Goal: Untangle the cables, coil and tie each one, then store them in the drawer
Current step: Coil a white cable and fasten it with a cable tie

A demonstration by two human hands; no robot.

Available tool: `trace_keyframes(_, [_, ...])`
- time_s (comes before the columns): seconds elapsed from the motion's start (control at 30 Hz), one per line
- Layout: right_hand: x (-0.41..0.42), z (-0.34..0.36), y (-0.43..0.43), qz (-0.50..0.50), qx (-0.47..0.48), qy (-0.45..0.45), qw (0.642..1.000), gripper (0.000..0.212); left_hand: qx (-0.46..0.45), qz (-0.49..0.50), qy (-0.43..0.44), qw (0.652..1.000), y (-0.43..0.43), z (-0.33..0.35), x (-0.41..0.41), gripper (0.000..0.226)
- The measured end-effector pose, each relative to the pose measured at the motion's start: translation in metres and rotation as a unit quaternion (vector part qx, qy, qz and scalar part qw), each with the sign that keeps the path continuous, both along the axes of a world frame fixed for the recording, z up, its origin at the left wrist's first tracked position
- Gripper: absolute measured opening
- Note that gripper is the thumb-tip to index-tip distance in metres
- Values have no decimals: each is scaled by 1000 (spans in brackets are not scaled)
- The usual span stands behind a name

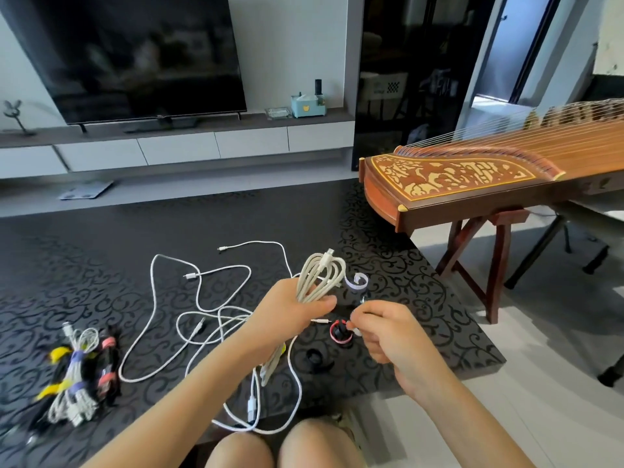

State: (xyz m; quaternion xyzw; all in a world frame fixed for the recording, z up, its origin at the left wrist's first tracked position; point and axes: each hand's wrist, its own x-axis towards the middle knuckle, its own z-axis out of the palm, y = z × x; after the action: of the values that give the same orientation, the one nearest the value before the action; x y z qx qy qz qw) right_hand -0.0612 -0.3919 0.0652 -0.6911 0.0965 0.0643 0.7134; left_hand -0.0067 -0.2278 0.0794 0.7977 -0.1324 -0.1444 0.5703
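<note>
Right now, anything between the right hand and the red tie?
Nothing visible. Fingertips of the right hand sit at the edge of the red tie on the table; whether they pinch it I cannot tell. The left hand holds the coil up and to the left, off that path.

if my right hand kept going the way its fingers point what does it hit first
The red tie roll, just off the fingertips of the right hand; they may already touch it. Past it is the left hand, gripping the coiled white cable.
</note>
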Motion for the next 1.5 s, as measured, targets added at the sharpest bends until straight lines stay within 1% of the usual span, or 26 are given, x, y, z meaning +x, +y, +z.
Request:
trace_keyframes(0.03, [-3, 0, 2, -9, -26, -11, 1000, 34, -1, 2, 2, 1000, 4, 3, -5, 32])
trace_keyframes(0.07, [-5, 1, 4, -24, -31, -16, 999, 30, -1, -2, 0, 1000, 9, 8, -10, 35])
trace_keyframes(0.1, [-5, 1, 5, -43, -19, -16, 999, 27, -8, -11, 5, 1000, 12, 12, -16, 38])
trace_keyframes(0.13, [-6, 3, 6, -65, 4, -11, 998, 24, -22, -22, 25, 999, 15, 18, -24, 41])
trace_keyframes(0.17, [-5, 5, 8, -84, 34, -6, 996, 23, -44, -38, 58, 997, 17, 22, -30, 49])
trace_keyframes(0.23, [-2, 11, 13, -95, 85, -5, 992, 28, -90, -69, 130, 985, 17, 29, -39, 70])
trace_keyframes(0.27, [-2, 14, 18, -84, 100, -13, 991, 36, -114, -78, 152, 979, 17, 31, -43, 72])
trace_keyframes(0.3, [-3, 17, 23, -63, 105, -27, 992, 44, -133, -81, 164, 974, 18, 34, -47, 70])
trace_keyframes(0.37, [-8, 24, 34, -13, 106, -63, 992, 54, -137, -75, 165, 974, 18, 39, -53, 54])
trace_keyframes(0.4, [-11, 28, 39, 8, 110, -79, 991, 54, -132, -72, 161, 975, 19, 41, -56, 49])
trace_keyframes(0.43, [-12, 30, 42, 20, 118, -91, 989, 53, -130, -71, 162, 975, 19, 41, -58, 48])
trace_keyframes(0.5, [-15, 34, 46, 32, 131, -99, 986, 48, -140, -60, 182, 971, 20, 41, -63, 56])
trace_keyframes(0.53, [-15, 35, 48, 31, 137, -96, 985, 45, -146, -53, 186, 970, 21, 42, -65, 55])
trace_keyframes(0.63, [-18, 36, 51, 19, 150, -89, 985, 38, -157, -21, 131, 979, 22, 44, -69, 38])
trace_keyframes(0.73, [-23, 37, 54, 28, 164, -87, 982, 30, -126, 38, 50, 990, 22, 42, -69, 24])
trace_keyframes(0.77, [-24, 37, 55, 30, 171, -87, 981, 30, -123, 51, 25, 991, 22, 42, -69, 23])
trace_keyframes(0.87, [-26, 39, 57, 30, 194, -86, 977, 34, -152, 64, -29, 986, 20, 44, -70, 23])
trace_keyframes(0.93, [-29, 40, 56, 35, 200, -92, 975, 25, -154, 86, -47, 983, 20, 45, -68, 27])
trace_keyframes(1.0, [-34, 40, 53, 30, 185, -105, 977, 18, -147, 119, -57, 980, 21, 45, -63, 31])
trace_keyframes(1.03, [-38, 39, 50, 11, 158, -121, 980, 15, -144, 132, -59, 979, 22, 45, -60, 31])
trace_keyframes(1.13, [-51, 39, 41, -55, 0, -203, 978, 5, -126, 150, -72, 978, 26, 43, -54, 33])
trace_keyframes(1.2, [-58, 44, 37, -49, -80, -247, 964, 11, -98, 146, -84, 981, 28, 40, -53, 34])
trace_keyframes(1.27, [-59, 53, 33, -8, -104, -270, 957, 14, -53, 130, -101, 985, 27, 37, -52, 30])
trace_keyframes(1.37, [-52, 68, 30, 71, -91, -269, 956, 11, 18, 104, -134, 985, 26, 35, -52, 34])
trace_keyframes(1.43, [-43, 73, 27, 87, -101, -262, 956, 18, 57, 90, -163, 981, 26, 36, -53, 35])
trace_keyframes(1.5, [-38, 74, 25, 77, -139, -268, 950, 21, 96, 73, -195, 973, 25, 37, -55, 33])
